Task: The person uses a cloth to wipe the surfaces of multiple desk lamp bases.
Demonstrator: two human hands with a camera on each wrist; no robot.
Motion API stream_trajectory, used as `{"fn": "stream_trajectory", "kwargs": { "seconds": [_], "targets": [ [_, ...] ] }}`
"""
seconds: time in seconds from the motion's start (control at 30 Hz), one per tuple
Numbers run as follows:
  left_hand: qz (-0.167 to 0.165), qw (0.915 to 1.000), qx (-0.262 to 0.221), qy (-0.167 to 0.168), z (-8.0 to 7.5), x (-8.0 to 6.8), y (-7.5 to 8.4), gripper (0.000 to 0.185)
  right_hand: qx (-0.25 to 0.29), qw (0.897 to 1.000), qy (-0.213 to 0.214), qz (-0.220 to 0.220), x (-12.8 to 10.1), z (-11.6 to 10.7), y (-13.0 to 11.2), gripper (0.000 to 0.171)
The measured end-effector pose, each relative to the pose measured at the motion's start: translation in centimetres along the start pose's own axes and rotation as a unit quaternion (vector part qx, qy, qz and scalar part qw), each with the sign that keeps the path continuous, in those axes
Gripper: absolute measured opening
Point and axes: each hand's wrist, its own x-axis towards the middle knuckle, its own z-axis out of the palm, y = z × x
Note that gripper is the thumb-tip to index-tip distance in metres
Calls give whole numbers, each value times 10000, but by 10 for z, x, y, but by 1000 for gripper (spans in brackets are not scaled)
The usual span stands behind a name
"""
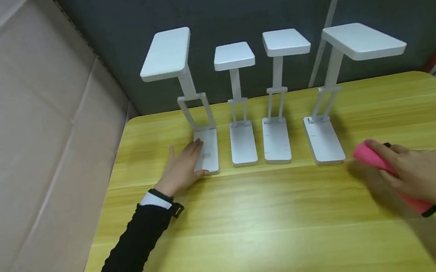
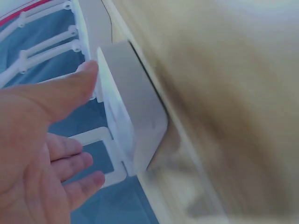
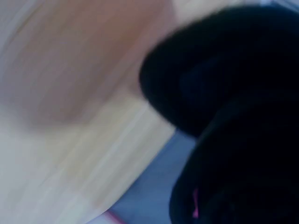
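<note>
Four white folding desk lamps stand in a row. My left hand [image 1: 182,168] touches the base of the leftmost lamp [image 1: 210,150], fingers extended. The left wrist view shows the thumb against the side of the white lamp base [image 2: 135,88] and the other fingers loosely spread. On the right, my right hand [image 1: 426,169] grips a long pink object with black ends [image 1: 369,156], held beside the rightmost lamp [image 1: 325,143]; its exact kind is unclear. A dark, blurred shape [image 3: 224,70] covers much of the right wrist view, and the hand cannot be made out there.
Two smaller lamps, one left of middle [image 1: 243,146] and one right of it [image 1: 276,142], stand between the outer ones. The wood-grain table [image 1: 251,241] meets a dark grey panel [image 1: 235,7] behind. A pale, creased covering [image 1: 32,154] rises along the left side.
</note>
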Motion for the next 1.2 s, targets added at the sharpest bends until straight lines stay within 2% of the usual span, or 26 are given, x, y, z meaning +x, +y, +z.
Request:
{"fn": "stream_trajectory", "kwargs": {
  "seconds": [0.03,0.07,0.17,0.23,0.33,0.43,0.57,0.7,0.87,1.0,1.13,1.2],
  "targets": [
    [-52,9999,-96,88,0,-9,-1,88,-167,9997,51,189,-3,2,10,63],
    [-112,9996,-196,143,-1,-17,-3,88,-322,9988,80,360,-5,5,19,70],
    [-319,9979,-455,322,-4,-41,-9,88,-671,9953,201,668,-15,16,36,70],
    [-472,9967,-542,374,-6,-54,-14,87,-795,9926,298,867,-20,24,41,57],
    [-647,9949,-610,470,-8,-71,-21,87,-871,9889,420,1129,-23,36,42,52],
    [-783,9932,-685,516,-9,-81,-26,87,-825,9858,52,1461,-21,42,41,62],
    [-911,9913,-788,523,-8,-89,-30,87,-441,9781,-825,1860,-16,43,44,65],
    [-953,9910,-778,534,-5,-93,-31,86,95,9666,-1474,2093,-10,44,50,71],
    [-912,9915,-742,551,-3,-91,-28,85,284,9648,-1697,1988,-4,46,58,79],
    [-895,9915,-810,494,-5,-83,-24,85,361,9554,-1943,2195,-4,44,61,83],
    [-882,9912,-915,358,-10,-70,-19,85,34,9449,-2230,2396,0,32,60,83],
    [-909,9908,-981,194,-15,-63,-15,85,-401,9428,-2293,2386,7,24,55,80]
  ]
}}
